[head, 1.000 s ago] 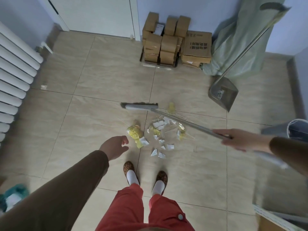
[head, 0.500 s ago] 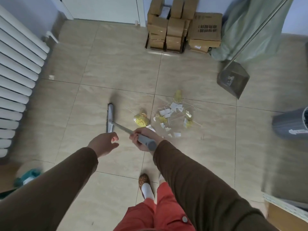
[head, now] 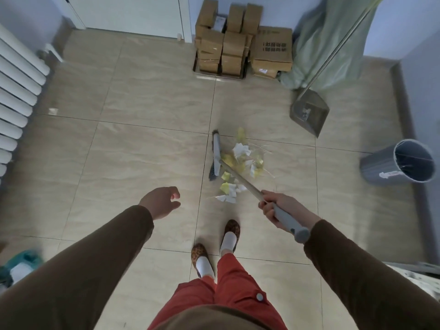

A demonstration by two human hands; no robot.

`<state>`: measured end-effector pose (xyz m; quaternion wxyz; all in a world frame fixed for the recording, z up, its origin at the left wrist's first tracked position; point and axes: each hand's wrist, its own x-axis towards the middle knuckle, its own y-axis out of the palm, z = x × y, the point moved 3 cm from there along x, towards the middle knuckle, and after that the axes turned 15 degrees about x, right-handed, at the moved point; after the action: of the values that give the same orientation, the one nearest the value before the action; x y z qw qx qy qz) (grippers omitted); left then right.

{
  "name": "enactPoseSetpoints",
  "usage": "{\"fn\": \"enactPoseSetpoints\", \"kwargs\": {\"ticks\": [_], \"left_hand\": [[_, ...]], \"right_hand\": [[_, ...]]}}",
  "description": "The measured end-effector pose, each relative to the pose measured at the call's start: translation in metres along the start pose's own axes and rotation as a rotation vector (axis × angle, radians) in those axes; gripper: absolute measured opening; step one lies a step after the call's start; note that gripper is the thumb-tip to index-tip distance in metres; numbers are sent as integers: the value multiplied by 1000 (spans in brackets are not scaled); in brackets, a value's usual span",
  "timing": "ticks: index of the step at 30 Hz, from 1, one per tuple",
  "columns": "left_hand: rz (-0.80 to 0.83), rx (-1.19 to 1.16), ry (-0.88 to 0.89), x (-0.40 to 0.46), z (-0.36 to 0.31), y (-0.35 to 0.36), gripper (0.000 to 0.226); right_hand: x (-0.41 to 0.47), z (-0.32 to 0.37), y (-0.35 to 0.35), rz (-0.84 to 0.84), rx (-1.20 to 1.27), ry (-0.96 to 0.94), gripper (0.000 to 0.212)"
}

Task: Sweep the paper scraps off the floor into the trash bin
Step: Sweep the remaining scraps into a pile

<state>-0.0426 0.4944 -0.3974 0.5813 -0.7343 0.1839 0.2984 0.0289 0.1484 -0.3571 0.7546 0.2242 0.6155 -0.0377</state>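
White and yellow paper scraps lie in a loose pile on the tiled floor ahead of my feet. The grey broom head rests against the pile's left side, its handle running back to my right hand, which grips the handle just above the grey grip. My left hand hangs free over the floor to the left, fingers loosely curled and holding nothing. A grey trash bin stands at the right. A long-handled metal dustpan leans at the back right.
Stacked cardboard boxes sit against the far wall beside a green cloth bundle. A white radiator lines the left wall. One small scrap lies near it. A teal slipper is at the lower left.
The broom head has swept from the left of the pile rightward against it, pushing scraps closer together. My right hand moved right with the handle. The view shifted left.
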Motion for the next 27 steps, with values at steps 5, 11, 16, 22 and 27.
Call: {"fn": "enactPoseSetpoints", "kwargs": {"ticks": [5, 11, 16, 22, 27], "left_hand": [[31, 26, 14, -6, -7, 15, 25], [40, 58, 33, -9, -31, 26, 25], [38, 68, 31, -8, -61, 32, 24], [45, 50, 13, -4, -122, 39, 22], [24, 28, 29, 3, -187, 37, 21]], "right_hand": [[-55, -38, -30, 20, -85, 33, 31], [-63, -32, -63, 20, -307, 236, 36], [-46, 38, -90, -62, -561, 265, 40], [-34, 136, -116, -81, -694, 149, 40], [-38, 173, -137, -109, -906, 14, 45]]}}
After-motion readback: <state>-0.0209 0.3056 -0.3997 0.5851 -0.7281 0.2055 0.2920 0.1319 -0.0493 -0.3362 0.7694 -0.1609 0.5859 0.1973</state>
